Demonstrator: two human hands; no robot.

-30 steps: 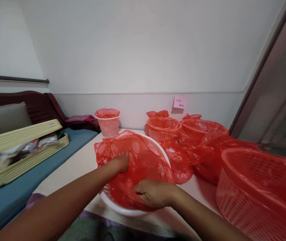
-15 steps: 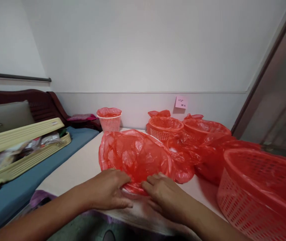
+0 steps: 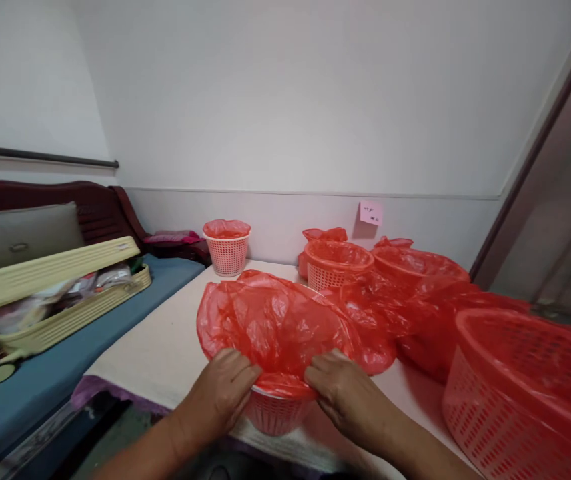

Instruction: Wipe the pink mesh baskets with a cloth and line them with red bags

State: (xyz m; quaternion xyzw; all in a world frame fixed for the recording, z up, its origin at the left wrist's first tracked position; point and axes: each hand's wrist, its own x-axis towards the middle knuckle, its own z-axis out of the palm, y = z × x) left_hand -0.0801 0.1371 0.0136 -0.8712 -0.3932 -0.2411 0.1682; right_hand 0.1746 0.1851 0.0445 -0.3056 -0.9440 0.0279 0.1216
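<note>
In front of me on the table stands a perforated plastic basket (image 3: 279, 415), with a red plastic bag (image 3: 280, 320) spread in and over its mouth. My left hand (image 3: 228, 383) is closed on the bag and rim at the near left side. On the near right side my right hand (image 3: 338, 383) is likewise closed on the bag at the rim. Between my hands the bag's edge is folded over the near rim. Its far side stands up loosely and hides most of the far rim.
A white lined basket (image 3: 228, 253) stands at the back left. Along the right are a lined basket (image 3: 338, 263), another behind loose red bags (image 3: 415, 320), and a large red basket (image 3: 515, 393). Left of the table (image 3: 165, 340), an open yellow suitcase (image 3: 65, 313) lies on a blue bed.
My hands have gone from loosely spread fingers to closed grips at the rim. The bag's near edge is now turned over the rim, and the basket's near wall shows below it.
</note>
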